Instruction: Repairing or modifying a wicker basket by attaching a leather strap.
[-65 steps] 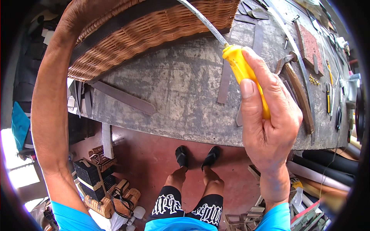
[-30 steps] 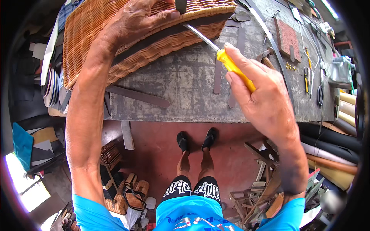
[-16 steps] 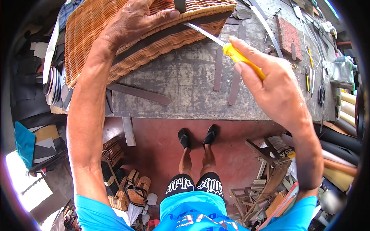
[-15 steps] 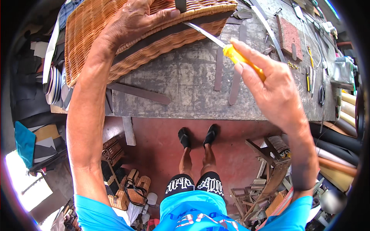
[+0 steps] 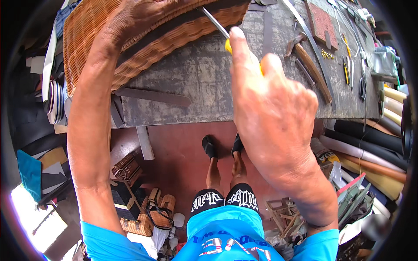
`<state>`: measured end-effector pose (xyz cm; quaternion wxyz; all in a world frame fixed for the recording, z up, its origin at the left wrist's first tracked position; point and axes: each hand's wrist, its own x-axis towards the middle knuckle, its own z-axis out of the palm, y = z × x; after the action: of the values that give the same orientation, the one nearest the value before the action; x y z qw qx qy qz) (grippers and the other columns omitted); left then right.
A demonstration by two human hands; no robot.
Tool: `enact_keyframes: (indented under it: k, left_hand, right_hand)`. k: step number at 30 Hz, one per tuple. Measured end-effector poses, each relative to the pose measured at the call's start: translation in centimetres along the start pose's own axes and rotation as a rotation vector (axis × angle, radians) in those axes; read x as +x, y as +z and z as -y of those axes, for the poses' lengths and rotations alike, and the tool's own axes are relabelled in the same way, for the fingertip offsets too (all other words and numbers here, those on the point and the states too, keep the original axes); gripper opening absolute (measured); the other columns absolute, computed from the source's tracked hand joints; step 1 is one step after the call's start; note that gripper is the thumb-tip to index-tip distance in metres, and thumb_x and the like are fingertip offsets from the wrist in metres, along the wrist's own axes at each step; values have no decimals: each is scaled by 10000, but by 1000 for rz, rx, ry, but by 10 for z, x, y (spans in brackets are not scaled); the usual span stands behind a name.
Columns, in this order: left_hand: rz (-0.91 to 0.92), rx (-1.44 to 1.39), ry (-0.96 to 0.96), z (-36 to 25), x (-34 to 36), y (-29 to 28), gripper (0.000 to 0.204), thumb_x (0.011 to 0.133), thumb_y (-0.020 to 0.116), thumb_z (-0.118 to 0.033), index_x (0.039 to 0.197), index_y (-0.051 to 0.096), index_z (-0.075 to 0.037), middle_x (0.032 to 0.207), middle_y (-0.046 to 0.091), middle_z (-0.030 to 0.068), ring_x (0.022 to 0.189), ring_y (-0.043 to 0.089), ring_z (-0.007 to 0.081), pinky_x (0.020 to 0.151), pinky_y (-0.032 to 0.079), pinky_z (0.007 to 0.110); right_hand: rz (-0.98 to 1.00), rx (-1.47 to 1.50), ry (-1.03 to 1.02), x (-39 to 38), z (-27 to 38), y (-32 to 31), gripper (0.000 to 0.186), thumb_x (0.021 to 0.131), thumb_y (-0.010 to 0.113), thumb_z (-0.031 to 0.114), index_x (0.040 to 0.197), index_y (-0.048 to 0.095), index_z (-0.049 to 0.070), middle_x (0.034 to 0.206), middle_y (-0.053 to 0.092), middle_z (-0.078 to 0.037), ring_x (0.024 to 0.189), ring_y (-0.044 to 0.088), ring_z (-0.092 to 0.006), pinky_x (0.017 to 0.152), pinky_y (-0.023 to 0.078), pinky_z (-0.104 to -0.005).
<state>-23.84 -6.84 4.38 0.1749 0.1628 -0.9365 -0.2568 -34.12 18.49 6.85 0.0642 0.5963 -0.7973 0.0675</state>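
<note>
A brown wicker basket [image 5: 87, 48] lies at the far left of the workbench, with a dark flat band [image 5: 174, 31] running along its side. My left hand [image 5: 141, 13] grips the basket's upper rim; its fingertips are cut off by the picture's top edge. In my right hand [image 5: 270, 104] is a yellow-handled awl-like tool [image 5: 215, 22], its slim metal shaft pointing up and left. The shaft's tip meets the basket at the band, just under the rim. My fist hides most of the yellow handle.
On the workbench [image 5: 196, 78] lie a dark strap [image 5: 154, 96], a wooden-handled hammer [image 5: 312, 69], a metal rod [image 5: 305, 71], a reddish block [image 5: 320, 21], small brass pieces [image 5: 327, 55] and black scissors [image 5: 362, 89]. Material rolls [image 5: 365, 139] are stacked at right.
My right hand has swung left and rolled over, back now upward, covering the tool's handle. The hammer has come into view. Basket and left hand sit slightly further up and left.
</note>
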Motion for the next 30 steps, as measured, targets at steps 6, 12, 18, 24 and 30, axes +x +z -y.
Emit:
enact_keyframes:
  k: [6, 12, 18, 24, 30]
  left_hand:
    - [6, -33, 91, 12, 3, 2, 269, 926, 722, -252, 1049, 632, -31, 1069, 602, 99, 1016, 594, 234, 896, 480, 366]
    - [-23, -30, 188, 23, 8, 5, 256, 926, 720, -240, 1046, 633, -31, 1096, 610, 100, 1029, 596, 241, 904, 481, 368]
    - [-48, 4, 238, 29, 7, 3, 317, 871, 765, -230, 1068, 620, -28, 1129, 607, 122, 1094, 589, 268, 963, 471, 383]
    - [-16, 116, 84, -4, 2, 0, 403, 813, 798, -238, 1097, 605, -28, 1122, 601, 127, 1098, 587, 272, 971, 468, 379]
    - [32, 178, -83, -5, -6, -6, 565, 710, 835, -250, 1156, 570, -25, 1100, 586, 126, 1090, 585, 267, 971, 464, 361]
  right_hand:
    - [-34, 130, 12, 2, -16, 7, 411, 967, 607, 233, 1362, 594, 124, 790, 634, -132, 693, 677, -332, 630, 546, -444]
    - [-54, 448, 261, -1, 7, 18, 398, 985, 573, 284, 1339, 607, 105, 866, 699, -208, 807, 710, -409, 751, 577, -505]
    - [299, 1171, 446, 17, -20, -7, 494, 983, 653, 363, 1371, 610, 61, 677, 462, 61, 592, 427, -18, 477, 347, -198]
    - [194, 979, 229, 18, -55, 13, 465, 977, 656, 335, 1382, 611, 110, 684, 496, 13, 584, 443, -52, 485, 411, -271]
    - [-48, 2, -377, 30, -68, -9, 457, 975, 623, 244, 1427, 565, 210, 699, 541, -73, 569, 557, -226, 563, 482, -399]
